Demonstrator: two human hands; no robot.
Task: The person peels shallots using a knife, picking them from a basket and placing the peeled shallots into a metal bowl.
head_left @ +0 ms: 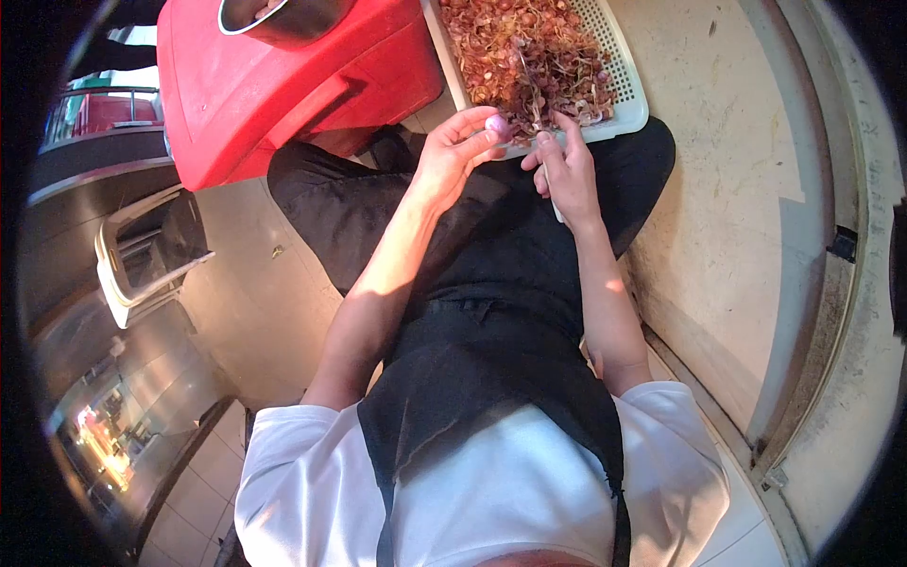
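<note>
At the frame's upper centre, a seemingly peeled shallot [495, 124] is pinched by the left hand [455, 151]; a partly hidden white tool [558, 215] is gripped by the right hand [569, 172]; above, unpeeled shallots [524, 52] seem left in the perforated basket [631, 111].

At twelve o'clock an onion [498, 126] was pinched in the left hand [448, 157]; towards one, a thin white thing [558, 215], mostly hidden, was seen beside the right hand [569, 176]. Beyond, at one, a tray [635, 115] was heaped with onion skins [569, 87]. At eleven, a pot [304, 26] was set on a red box [227, 113]; at nine a container [111, 282] was seen, at six an apron [505, 369].
</note>
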